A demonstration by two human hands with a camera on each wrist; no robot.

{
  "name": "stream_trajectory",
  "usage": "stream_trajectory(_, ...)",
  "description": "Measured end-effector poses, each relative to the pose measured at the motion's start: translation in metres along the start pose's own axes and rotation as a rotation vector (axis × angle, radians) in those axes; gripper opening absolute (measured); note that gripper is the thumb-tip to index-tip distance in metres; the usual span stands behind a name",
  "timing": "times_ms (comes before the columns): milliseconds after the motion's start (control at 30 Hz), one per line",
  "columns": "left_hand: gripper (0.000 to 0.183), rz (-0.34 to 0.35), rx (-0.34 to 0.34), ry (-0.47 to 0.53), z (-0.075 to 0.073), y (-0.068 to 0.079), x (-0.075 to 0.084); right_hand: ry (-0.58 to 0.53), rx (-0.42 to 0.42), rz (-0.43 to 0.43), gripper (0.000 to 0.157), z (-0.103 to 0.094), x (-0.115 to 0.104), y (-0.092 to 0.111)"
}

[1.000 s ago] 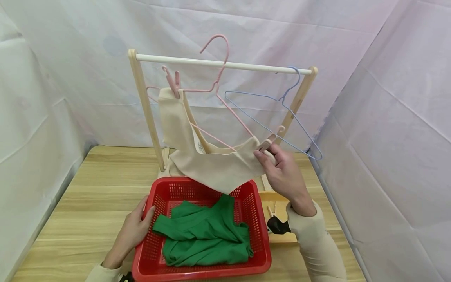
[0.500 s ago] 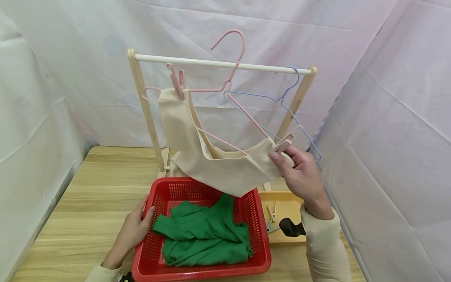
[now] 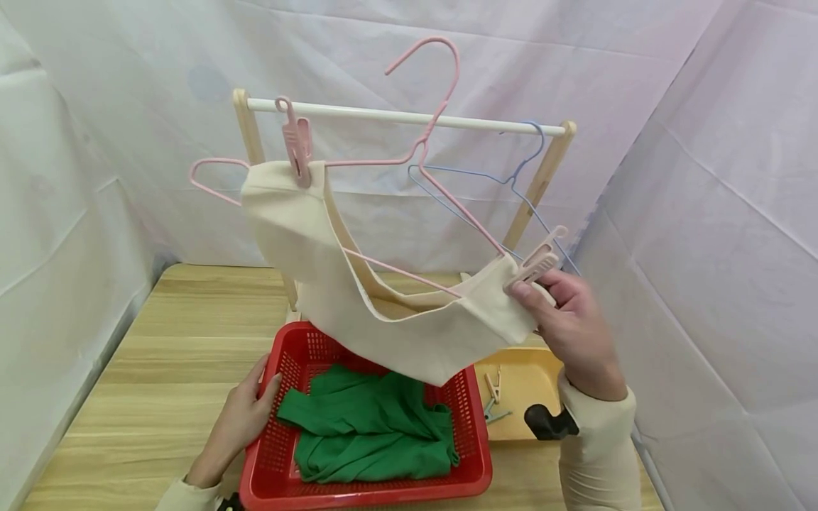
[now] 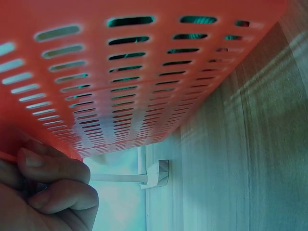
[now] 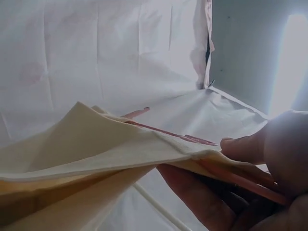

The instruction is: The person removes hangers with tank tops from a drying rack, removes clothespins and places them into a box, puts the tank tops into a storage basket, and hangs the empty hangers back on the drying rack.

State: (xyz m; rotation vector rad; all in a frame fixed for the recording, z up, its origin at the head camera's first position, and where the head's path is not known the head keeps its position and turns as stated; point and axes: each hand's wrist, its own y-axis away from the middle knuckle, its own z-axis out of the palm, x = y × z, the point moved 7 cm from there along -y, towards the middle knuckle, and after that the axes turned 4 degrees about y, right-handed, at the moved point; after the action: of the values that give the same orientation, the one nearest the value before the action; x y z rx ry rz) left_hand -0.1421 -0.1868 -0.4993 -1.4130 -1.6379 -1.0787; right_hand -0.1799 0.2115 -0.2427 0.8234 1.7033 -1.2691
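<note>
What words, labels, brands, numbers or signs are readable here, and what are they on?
None: no text can be read in any view.
No legible lettering shows on the cream garment, pink hanger, pink clothespins, red basket or green cloth.

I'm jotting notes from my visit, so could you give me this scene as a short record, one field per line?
Left hand: grips the left rim of the red basket
Right hand: pinches the cream top beside a pink clothespin
Second pink clothespin: opposite shoulder
Pink hanger: inside the top, hook off the white rail
Blue hanger: hooked on the rail
In the basket: green cloth
In the yellow tray: clothespins
</note>
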Motion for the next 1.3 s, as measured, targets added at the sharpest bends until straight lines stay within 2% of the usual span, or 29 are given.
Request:
stream_trajectory(233,0.047,0.022,0.008,-0.025,0.000,0.000,0.001,-0.305,-0.130,-0.032,0.027,-0.002,-0.001,0.007)
stream_trajectory(300,0.047,0.021,0.008,-0.027,0.000,0.000,0.001,-0.362,-0.148,-0.039,0.030,-0.003,-0.002,0.009)
stream_trajectory(567,0.048,0.019,0.009,-0.036,0.000,-0.001,0.001,-0.464,-0.127,-0.037,0.038,-0.013,-0.009,0.021)
stream_trajectory(833,0.052,0.045,0.008,-0.061,-0.001,-0.004,0.001,-0.705,-0.139,-0.122,0.041,-0.017,-0.019,0.031)
stream_trajectory(1133,0.053,0.037,-0.002,-0.083,-0.002,-0.007,0.001,-0.779,-0.122,-0.210,0.038,-0.021,-0.032,0.037)
stream_trajectory(1300,0.055,0.005,-0.011,-0.089,-0.003,-0.008,-0.001,-0.759,-0.134,-0.186,0.040,-0.023,-0.026,0.037)
